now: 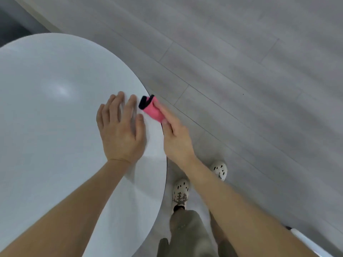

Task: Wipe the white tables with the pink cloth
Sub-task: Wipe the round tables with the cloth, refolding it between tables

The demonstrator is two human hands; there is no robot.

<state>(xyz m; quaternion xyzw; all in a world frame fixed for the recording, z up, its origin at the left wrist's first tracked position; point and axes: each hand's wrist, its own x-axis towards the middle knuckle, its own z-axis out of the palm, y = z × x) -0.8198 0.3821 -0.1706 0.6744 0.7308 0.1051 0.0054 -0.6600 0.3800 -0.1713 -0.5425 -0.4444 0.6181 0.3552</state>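
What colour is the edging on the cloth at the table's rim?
Black edging on the pink cloth, seen in the head view.

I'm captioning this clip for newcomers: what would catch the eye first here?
The bright pink cloth, held in the right hand at the round white table's right edge, stands out most. Beside it the left hand lies flat on the tabletop. Below, pale clogs stand on the grey floor.

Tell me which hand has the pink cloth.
The right hand grips the pink cloth at the edge of the white table; the left hand rests flat on it, holding nothing.
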